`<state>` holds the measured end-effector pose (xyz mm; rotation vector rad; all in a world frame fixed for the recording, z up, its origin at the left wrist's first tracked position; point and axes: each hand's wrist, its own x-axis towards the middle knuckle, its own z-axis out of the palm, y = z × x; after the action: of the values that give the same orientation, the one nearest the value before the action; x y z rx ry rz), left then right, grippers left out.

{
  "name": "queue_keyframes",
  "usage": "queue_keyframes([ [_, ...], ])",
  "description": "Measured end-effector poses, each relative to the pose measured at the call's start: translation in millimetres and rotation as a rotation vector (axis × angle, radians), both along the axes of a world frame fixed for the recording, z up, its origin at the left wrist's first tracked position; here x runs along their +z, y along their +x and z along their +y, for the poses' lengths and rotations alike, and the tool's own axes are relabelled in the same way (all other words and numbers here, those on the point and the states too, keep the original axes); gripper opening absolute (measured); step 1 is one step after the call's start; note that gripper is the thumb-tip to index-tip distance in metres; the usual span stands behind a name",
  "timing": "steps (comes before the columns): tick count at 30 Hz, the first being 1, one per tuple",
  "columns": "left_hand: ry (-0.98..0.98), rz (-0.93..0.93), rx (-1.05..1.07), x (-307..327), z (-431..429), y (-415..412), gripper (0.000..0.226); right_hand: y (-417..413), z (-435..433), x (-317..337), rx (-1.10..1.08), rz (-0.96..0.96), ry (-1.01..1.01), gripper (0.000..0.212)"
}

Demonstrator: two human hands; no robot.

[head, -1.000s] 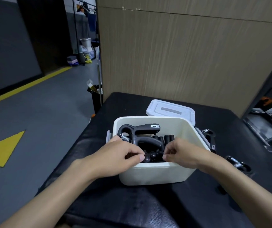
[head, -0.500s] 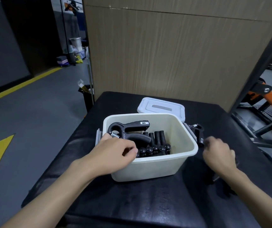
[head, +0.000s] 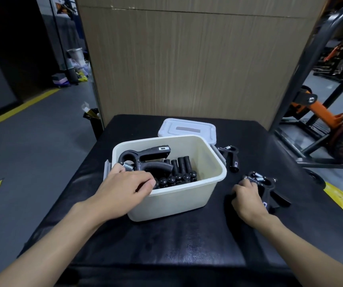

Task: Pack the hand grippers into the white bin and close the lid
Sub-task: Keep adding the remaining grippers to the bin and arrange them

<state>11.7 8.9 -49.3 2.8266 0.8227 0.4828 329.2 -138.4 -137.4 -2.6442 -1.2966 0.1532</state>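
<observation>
The white bin [head: 176, 204] stands open on the black table [head: 166, 241], its white lid [head: 187, 129] lying flat just behind it. Inside, one black hand gripper [head: 145, 156] lies on top at the left, and several black handles [head: 181, 164] stand beside it. My left hand [head: 122, 189] lies over the bin's near-left rim, thumb and fingers pinched at a handle end inside. To the right of the bin, my right hand [head: 247, 199] curls round a hand gripper [head: 268, 183] lying on the table. Another hand gripper [head: 231, 156] lies by the bin's right wall.
A tall wood-grain panel [head: 187, 69] rises behind the table. A small black waste bin [head: 92, 119] stands off the table's far-left corner. Black and orange gym equipment [head: 322, 112] is at the right, with a yellow disc [head: 342, 201] past the table's right edge.
My right hand has left the bin, moved right and down to the table, and closed on a loose hand gripper. My left hand has stayed at the bin's near-left rim.
</observation>
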Motion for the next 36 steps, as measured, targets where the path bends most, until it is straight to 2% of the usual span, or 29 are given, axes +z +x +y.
queue_keyframes([
  [3, 0.006, 0.003, 0.013, -2.2, 1.4, -0.8, 0.05, -3.0, -2.8, -2.2, 0.077, -0.115, 0.072, 0.02],
  [6, 0.01, 0.012, 0.015, -2.3, 1.7, -1.1, 0.051, -2.6, -2.1, 15.7, 0.034, -0.188, 0.348, 0.018],
  [9, -0.011, 0.009, 0.027, 0.3, 0.0, -0.7, 0.047, -0.4, -4.4, 55.2, -0.161, -0.081, 0.694, 0.018],
  [11, -0.064, -0.026, 0.072, 2.2, -1.5, -1.1, 0.034, -6.8, -7.7, 83.4, -0.211, 0.009, 0.856, 0.02],
  [13, -0.118, -0.05, 0.105, 4.6, -3.9, -1.7, 0.025, -19.7, -9.4, 107.0, -0.147, 0.003, 1.012, 0.024],
  [15, -0.182, -0.069, 0.126, 5.9, -4.7, -2.0, 0.026, -36.1, -10.0, 127.2, -0.04, 0.004, 1.157, 0.027],
  [17, -0.333, -0.213, 0.128, 6.1, -0.7, -1.7, 0.031, -53.6, -7.8, 144.5, 0.094, 0.095, 1.234, 0.029],
  [19, -0.502, -0.431, 0.12, 7.1, 5.9, -1.0, 0.03, -70.1, 0.1, 156.8, 0.244, 0.283, 1.237, 0.031],
  [21, -0.532, -0.569, 0.098, 12.4, 11.4, -0.9, 0.021, -83.5, 14.0, 160.3, 0.378, 0.485, 1.189, 0.033],
  [22, -0.52, -0.597, 0.085, 16.1, 14.2, -1.6, 0.023, -90.1, 21.5, 159.0, 0.425, 0.569, 1.154, 0.033],
  [27, -0.544, -0.588, 0.044, 24.1, 23.9, -3.5, 0.032, -108.3, 52.6, 138.7, 0.574, 0.82, 0.91, 0.034],
  [30, -0.505, -0.549, 0.049, 20.8, 26.9, -4.6, 0.019, -103.1, 64.4, 128.5, 0.602, 0.963, 0.797, 0.034],
  [33, -0.514, -0.532, 0.055, 14.8, 28.6, -9.1, 0.008, -95.4, 70.8, 118.3, 0.609, 1.021, 0.747, 0.032],
  [36, -0.578, -0.511, 0.025, 10.2, 27.1, -12.2, 0.02, -94.7, 75.0, 113.5, 0.618, 1.08, 0.709, 0.031],
])
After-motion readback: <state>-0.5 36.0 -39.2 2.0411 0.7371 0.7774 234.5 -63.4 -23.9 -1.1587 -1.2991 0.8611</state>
